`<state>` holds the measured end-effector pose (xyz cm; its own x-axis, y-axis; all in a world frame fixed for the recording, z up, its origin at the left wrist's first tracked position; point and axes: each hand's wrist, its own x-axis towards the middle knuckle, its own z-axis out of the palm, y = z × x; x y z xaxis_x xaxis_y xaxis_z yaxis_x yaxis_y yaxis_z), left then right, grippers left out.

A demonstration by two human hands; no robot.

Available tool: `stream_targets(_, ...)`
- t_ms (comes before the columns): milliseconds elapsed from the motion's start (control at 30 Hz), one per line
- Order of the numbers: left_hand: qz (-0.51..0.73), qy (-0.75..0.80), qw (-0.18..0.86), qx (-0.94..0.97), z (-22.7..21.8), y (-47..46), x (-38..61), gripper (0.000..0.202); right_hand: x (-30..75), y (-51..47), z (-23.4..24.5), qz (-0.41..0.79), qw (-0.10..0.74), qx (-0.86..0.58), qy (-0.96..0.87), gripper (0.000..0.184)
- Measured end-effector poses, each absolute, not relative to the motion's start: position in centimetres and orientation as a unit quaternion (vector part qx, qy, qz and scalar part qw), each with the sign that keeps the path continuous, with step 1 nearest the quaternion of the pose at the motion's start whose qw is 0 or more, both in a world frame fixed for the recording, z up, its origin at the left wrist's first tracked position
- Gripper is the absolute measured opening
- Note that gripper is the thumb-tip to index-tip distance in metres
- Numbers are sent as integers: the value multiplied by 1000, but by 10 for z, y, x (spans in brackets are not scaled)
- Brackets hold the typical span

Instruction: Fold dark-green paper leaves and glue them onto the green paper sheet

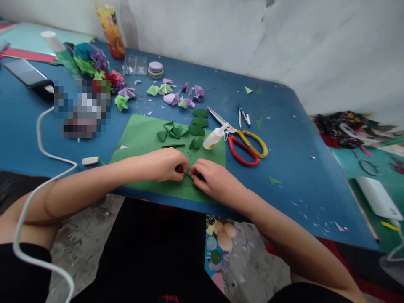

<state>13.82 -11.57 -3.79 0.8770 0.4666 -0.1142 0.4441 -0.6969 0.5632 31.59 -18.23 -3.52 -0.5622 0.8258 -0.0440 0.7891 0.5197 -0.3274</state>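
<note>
My left hand (pixel 168 164) and my right hand (pixel 211 176) meet low over a green sheet of paper (pixel 142 130). The fingers of both are closed in a pinch on a small rounded piece of green paper (pixel 188 181), partly hidden by them. Just beyond lie folded dark green paper pieces (pixel 173 131) and several dark green half-rounds (pixel 198 122). A small white glue bottle (pixel 213 138) leans on the scissors (pixel 243 145), which lie open with one red and one yellow handle.
Purple and light green folded papers (pixel 170 99) lie farther back, near stacked round papers (pixel 155 69) and a clear plastic case (pixel 135 65). An orange drink bottle (pixel 111 31) stands by the wall. A phone (pixel 28 75) and white cable (pixel 41 126) are left; a compass (pixel 243 117) lies right.
</note>
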Motion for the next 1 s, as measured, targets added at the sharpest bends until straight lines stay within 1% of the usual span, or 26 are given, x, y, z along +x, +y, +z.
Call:
stream_targets(100, 29, 229, 253, 940, -37, -119, 139, 12, 314, -185, -38, 80, 40, -448, -890, 11)
stream_targets(200, -4, 222, 189, 957, -30, -126, 139, 12, 313, -192, -37, 0, 23, -414, -910, 14)
stream_targets(300, -44, 176, 117, 976, -22, -136, 136, 13, 313, -200, -31, -62, -6, -371, -927, 21)
stream_targets(400, -64, 155, 56, 984, -19, -147, 133, 15, 314, -205, -26, -65, -28, -377, -923, 21)
stream_targets(500, -69, 178, 34, 981, -21, -153, 131, 17, 318, -206, -23, -12, -36, -419, -907, 15)
stream_targets(600, -69, 220, 55, 971, -23, -153, 133, 21, 321, -204, -22, 36, -39, -437, -898, 13)
stream_targets(700, -51, 254, 99, 961, -25, -148, 136, 24, 324, -200, -21, 78, -15, -454, -887, 15)
stream_targets(833, -7, 259, 170, 951, -29, -139, 138, 19, 327, -190, -23, 142, 32, -469, -871, 17)
stream_targets(1000, 7, 289, 263, 921, -34, -128, 140, 17, 325, -182, -28, 221, 90, -475, -847, 15)
